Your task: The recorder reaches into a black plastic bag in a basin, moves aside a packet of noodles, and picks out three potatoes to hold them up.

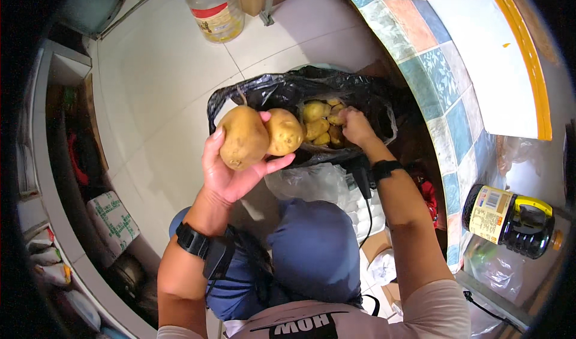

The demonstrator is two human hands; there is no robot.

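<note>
My left hand [231,171] is raised palm up and grips two yellow-brown potatoes. The bigger potato [243,140] lies toward the left, with a thin pale stalk-like bit by its top; the rounder potato [284,132] rests against it over the fingers. Beyond and to the right, a black plastic bag [264,86] stands with its mouth spread wide. Inside, several smaller potatoes [317,128] sit in a clear inner bag. My right hand [356,128] reaches into it, fingers curled down on a potato [337,116]; the fingertips are partly hidden.
A large clear jug [214,12] stands on the tiled floor ahead. A tiled counter edge [441,81] curves along the right, bearing a white box [492,57] and a dark bottle [510,221] on its side. Shelves [63,159] line the left. Pale plastic bags [318,186] lie before my knees.
</note>
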